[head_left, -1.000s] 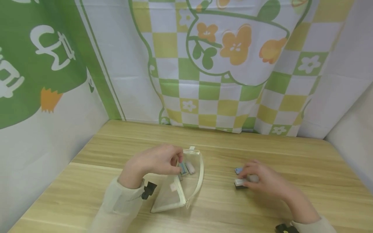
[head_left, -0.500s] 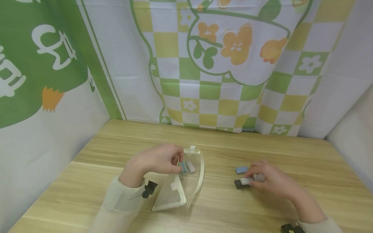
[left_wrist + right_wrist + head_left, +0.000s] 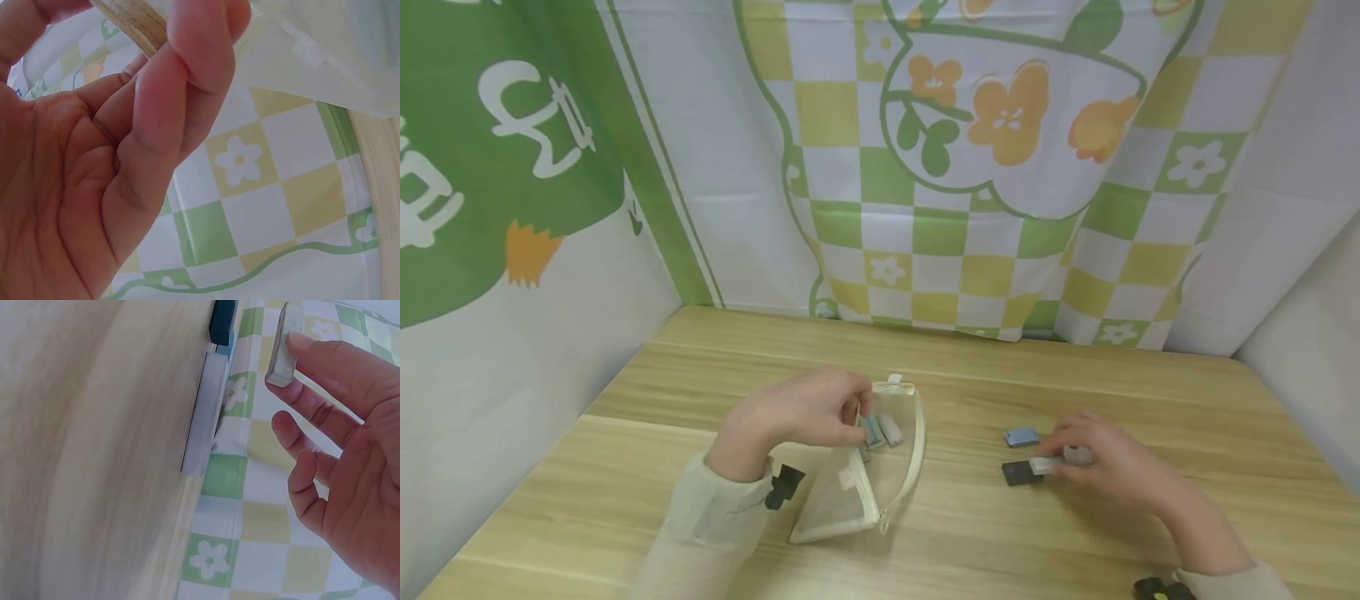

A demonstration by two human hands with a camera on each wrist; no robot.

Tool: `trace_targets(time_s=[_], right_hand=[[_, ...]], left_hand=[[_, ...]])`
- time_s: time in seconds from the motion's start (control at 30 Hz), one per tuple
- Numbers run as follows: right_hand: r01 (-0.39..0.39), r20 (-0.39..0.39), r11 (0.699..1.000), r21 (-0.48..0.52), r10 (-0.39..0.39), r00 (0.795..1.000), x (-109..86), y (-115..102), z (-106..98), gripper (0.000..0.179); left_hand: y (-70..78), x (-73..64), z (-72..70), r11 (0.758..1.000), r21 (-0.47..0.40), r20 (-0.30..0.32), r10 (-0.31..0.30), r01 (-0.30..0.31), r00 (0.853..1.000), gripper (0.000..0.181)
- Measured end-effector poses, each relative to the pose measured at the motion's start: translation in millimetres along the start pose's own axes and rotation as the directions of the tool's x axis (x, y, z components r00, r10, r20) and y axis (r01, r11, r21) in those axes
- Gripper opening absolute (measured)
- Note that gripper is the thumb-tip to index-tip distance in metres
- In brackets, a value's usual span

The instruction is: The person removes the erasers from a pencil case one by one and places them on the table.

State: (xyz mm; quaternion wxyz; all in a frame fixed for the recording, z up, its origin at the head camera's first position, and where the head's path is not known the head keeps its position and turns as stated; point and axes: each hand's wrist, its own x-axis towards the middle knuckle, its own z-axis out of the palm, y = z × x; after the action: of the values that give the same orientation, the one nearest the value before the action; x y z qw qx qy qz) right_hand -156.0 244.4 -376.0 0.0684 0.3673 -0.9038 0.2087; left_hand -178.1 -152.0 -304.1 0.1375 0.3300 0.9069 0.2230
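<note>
With thumb and fingers my left hand (image 3: 808,412) holds the rim of a cream mesh zip pouch (image 3: 919,454), whose mouth gapes. Inside it lie a pale block (image 3: 890,430) and a blue-green one (image 3: 872,432). My right hand (image 3: 1112,462) pinches a small whitish rectangular block (image 3: 286,347) between thumb and fingertips, raised off the table in the right wrist view. Under and beside that hand, a black block (image 3: 1018,473), a light blue block (image 3: 1021,437) and a greyish block (image 3: 206,412) rest on the wood. The left fingers hide part of the pouch's contents.
The wooden table (image 3: 700,367) meets a patterned green, yellow and white cloth (image 3: 940,233) at its back edge. Another cloth (image 3: 550,350) hangs along the left side. The pouch's zip pull (image 3: 883,522) dangles at its near corner.
My right hand has drawn back to the right with the whitish block, uncovering more of the black and blue blocks. The left hand and pouch have hardly moved.
</note>
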Motion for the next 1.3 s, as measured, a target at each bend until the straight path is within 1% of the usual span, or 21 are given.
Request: trace_targets(time_s=[0.13, 0.43, 0.63, 0.77, 0.83, 0.9, 1.1, 1.3], right_hand=[[0.000, -0.012, 1.000, 0.003, 0.000, 1.000, -3.0, 3.6, 0.3, 0.021], [-0.031, -0.004, 1.000, 0.006, 0.031, 1.000, -8.9, 10.9, -0.6, 0.019], [0.024, -0.012, 0.999, -0.022, -0.024, 1.000, -12.7, 16.9, 0.9, 0.020], [0.073, -0.011, 0.997, -0.030, -0.074, 0.997, -12.4, 20.2, 3.5, 0.019], [0.086, -0.006, 0.996, -0.034, -0.086, 0.996, -12.0, 21.2, 4.7, 0.019], [0.077, 0.007, 0.996, -0.037, -0.077, 0.997, -12.2, 21.4, 5.4, 0.019], [0.008, 0.066, 1.000, -0.027, -0.006, 0.998, -13.6, 20.2, 4.7, 0.016], [-0.012, 0.104, 1.000, -0.027, 0.015, 0.994, -13.3, 17.6, 3.8, 0.013]], left_hand=[[0.2, -0.4, -0.2, 1.000, 0.000, 0.001, -0.004, 0.004, 1.000, 0.014], [1.7, -0.4, -1.7, 1.000, -0.002, 0.007, -0.012, 0.012, 1.000, 0.014], [2.5, -0.7, -1.7, 1.000, -0.001, 0.008, -0.017, 0.017, 1.000, 0.014], [2.0, -0.9, -1.3, 1.000, -0.001, 0.000, -0.018, 0.018, 1.000, 0.015], [1.9, -1.0, -0.9, 1.000, -0.002, -0.004, -0.019, 0.018, 1.000, 0.015], [1.4, -1.0, -0.8, 1.000, -0.001, -0.005, -0.013, 0.013, 1.000, 0.015], [1.0, 0.0, -0.9, 1.000, -0.003, 0.001, -0.003, 0.003, 1.000, 0.015], [2.4, -0.8, -1.3, 1.000, -0.002, -0.002, -0.008, 0.008, 1.000, 0.016]])
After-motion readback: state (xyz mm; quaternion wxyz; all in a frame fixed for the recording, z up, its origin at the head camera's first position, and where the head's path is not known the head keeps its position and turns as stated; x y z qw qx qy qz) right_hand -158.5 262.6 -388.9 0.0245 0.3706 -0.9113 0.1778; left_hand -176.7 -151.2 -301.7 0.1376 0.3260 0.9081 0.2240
